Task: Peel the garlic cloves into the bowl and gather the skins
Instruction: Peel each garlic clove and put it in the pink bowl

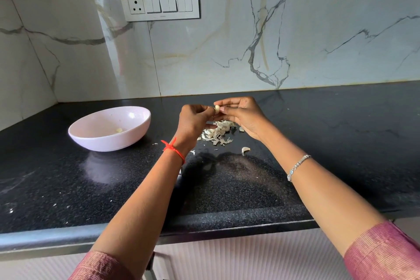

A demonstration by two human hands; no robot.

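On black counter (318, 143): pink bowl (109, 141), skins (218, 133); marble wall (318, 29) behind.

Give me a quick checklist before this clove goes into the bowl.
1. Grip: the garlic clove is pinched between the left hand and right hand: ok.
2. Clove fully peeled: fingers hide part of it: cannot tell.
3. Bowl upright on the counter, left of the hands, one peeled clove inside: ok.
4. Skins gathered: a pile of skins lies under the hands, but stray bits lie apart from it: not ok.
5. All cloves done: an unpeeled clove lies on the counter near the pile: not ok.
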